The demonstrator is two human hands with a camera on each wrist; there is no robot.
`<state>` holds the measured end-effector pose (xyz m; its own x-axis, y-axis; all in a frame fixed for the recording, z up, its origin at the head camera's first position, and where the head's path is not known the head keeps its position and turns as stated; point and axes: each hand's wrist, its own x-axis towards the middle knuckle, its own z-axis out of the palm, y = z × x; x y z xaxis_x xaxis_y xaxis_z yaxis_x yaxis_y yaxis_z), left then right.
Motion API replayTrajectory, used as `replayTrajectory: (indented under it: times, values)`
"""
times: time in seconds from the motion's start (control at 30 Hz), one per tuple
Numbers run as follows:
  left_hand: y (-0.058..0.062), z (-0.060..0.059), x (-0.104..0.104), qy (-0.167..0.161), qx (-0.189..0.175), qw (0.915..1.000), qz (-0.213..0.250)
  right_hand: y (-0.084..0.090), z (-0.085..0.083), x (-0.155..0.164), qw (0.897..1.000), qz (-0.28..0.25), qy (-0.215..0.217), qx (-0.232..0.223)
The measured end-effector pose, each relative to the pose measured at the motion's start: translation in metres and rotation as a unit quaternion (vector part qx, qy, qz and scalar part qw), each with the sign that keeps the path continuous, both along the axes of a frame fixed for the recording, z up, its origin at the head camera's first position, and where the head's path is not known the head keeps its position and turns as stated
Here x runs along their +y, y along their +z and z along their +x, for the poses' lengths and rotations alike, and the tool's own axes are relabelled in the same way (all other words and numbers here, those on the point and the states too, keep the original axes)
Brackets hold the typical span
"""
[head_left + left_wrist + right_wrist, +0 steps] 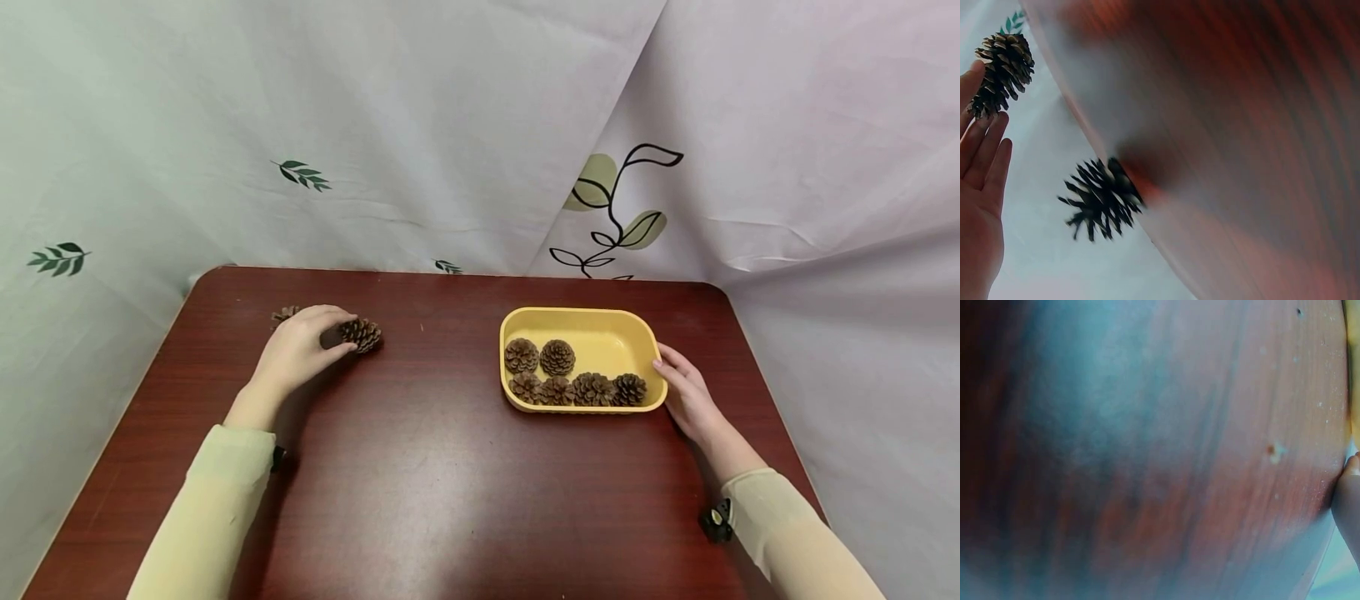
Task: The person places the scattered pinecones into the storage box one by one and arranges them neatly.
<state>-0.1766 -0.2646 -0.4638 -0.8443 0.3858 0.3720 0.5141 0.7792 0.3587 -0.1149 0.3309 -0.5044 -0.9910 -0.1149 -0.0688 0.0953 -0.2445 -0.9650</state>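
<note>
Toward the left of the table, my left hand [296,350] holds a brown pine cone [362,335] between thumb and fingers. The left wrist view shows this pine cone [1007,72] against the fingertips of the left hand [982,206]. A second pine cone [285,314] is on the table just behind the left hand, partly hidden by it. My right hand [693,396] grips the right end of a yellow plastic box [577,315], thumb at the rim. Inside the box lie several pine cones [557,357], mostly along its near side and left end.
The dark red wooden table [420,467] has rounded far corners. Pale cloth [420,125] with printed leaves hangs behind it and along its sides. In the right wrist view the tabletop [1166,456] fills most of the frame.
</note>
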Motion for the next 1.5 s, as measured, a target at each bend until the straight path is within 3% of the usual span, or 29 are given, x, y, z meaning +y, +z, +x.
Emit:
replayTrajectory:
  times: [0.83,1.5]
  values:
    - [0.004,0.002,0.089,-0.093,0.042,0.9924,0.07,0.0,0.0,0.002,1.0,0.005,0.008,-0.005]
    - [0.025,-0.015,0.16,-0.145,0.053,0.9827,0.102,0.002,0.001,-0.001,1.0,0.001,-0.001,-0.009]
